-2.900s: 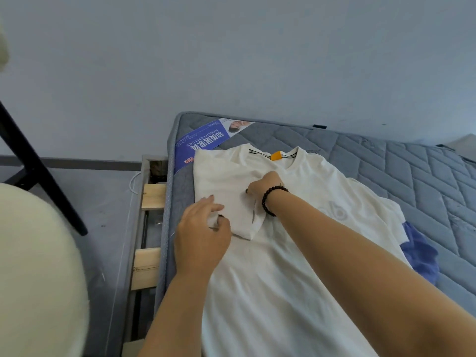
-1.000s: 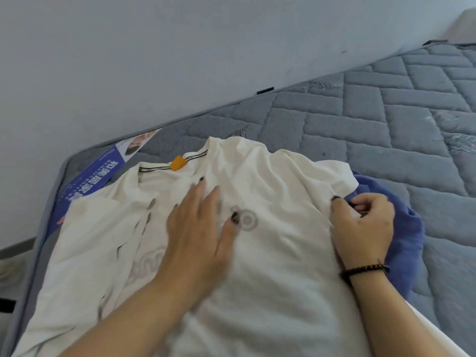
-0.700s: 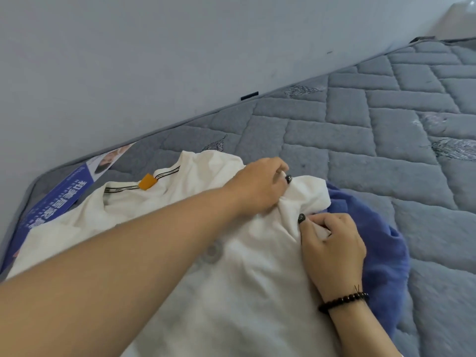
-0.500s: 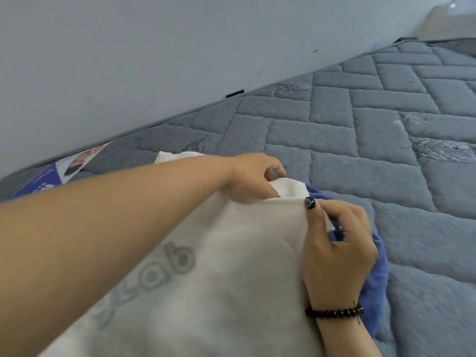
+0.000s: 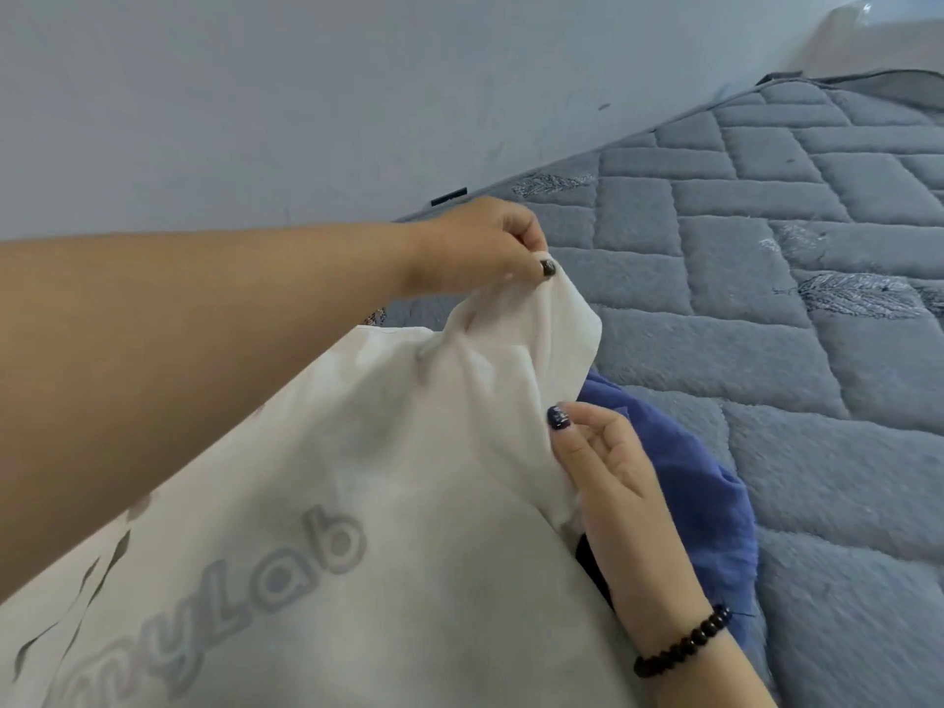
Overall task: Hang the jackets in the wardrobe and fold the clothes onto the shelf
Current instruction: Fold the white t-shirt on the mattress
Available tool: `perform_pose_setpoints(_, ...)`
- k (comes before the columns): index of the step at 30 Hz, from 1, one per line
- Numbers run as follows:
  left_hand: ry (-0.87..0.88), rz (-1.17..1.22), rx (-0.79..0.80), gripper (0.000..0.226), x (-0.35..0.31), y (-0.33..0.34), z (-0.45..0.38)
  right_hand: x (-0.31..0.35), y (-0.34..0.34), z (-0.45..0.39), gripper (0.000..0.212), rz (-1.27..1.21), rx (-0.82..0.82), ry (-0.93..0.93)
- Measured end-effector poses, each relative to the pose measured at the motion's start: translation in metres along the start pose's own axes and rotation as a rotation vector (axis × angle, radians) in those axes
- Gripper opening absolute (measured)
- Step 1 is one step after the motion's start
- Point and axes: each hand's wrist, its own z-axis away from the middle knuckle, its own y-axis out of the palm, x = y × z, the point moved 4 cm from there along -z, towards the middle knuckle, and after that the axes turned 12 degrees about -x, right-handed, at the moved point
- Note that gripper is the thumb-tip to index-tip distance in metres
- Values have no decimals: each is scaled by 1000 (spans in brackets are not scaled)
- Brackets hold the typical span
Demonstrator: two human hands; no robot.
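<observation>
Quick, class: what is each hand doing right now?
Left hand: pinching the white T-shirt sleeve.
Right hand: gripping the T-shirt's side edge.

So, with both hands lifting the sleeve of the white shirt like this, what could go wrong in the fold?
1. The left hand pinches only a small corner of the white shirt; it may slip and the sleeve may drop crooked.
2. The blue garment lies partly under the shirt beside the right hand; it could get caught in the fold.
3. The fabric bunches near the pinch, so creases may be folded in.
</observation>
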Motion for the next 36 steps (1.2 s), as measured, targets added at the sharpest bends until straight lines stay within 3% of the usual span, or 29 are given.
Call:
perform_pose_setpoints(2, -52, -3, 76, 10, -3, 6, 5, 1, 2, 3, 53, 10, 80, 41)
perform_pose_setpoints(4, -72, -56, 176, 16, -7, 11, 12, 4, 5, 8, 42, 40, 174, 42)
perform_pose_setpoints(7, -67, -223, 365, 30, -5, 15, 27, 11, 5, 10, 23, 83, 277, -129)
perform_pose_setpoints(10, -67, -320, 488, 44, 8, 10, 43, 15, 1, 8, 17, -30, 332, -287)
perform_pose_setpoints(13, -61, -398, 493, 44, 20, -5, 59, 17, 1, 9, 30, -105, 385, -262)
perform_pose_setpoints(15, -77, -409, 490, 45, 23, -14, 68, 12, 3, 7, 38, -70, 311, -193)
perform_pose_setpoints(18, -102, -346, 489, 52, 23, -16, 80, 6, 3, 1, 16, 137, 129, -222)
perform_pose_setpoints(19, -107, -316, 493, 54, 22, -15, 85, 4, 5, 2, 16, 187, 140, -208)
perform_pose_setpoints(22, -96, -292, 526, 54, 17, -12, 99, 1, 12, 10, 46, 302, 297, -232)
perform_pose_setpoints(27, 151, -889, 658, 31, 13, -6, 112, 0, 13, 11, 77, 440, 262, -253)
perform_pose_setpoints(29, 112, -896, 584, 27, 15, -5, 114, 1, 13, 11, 73, 478, 264, -235)
perform_pose_setpoints(32, 7, -778, 395, 55, 17, -7, 114, 3, 12, 12, 58, 495, 318, -179)
perform_pose_setpoints(36, 15, -850, 399, 32, 21, -5, 114, 3, 6, 7, 56, 433, 245, -96)
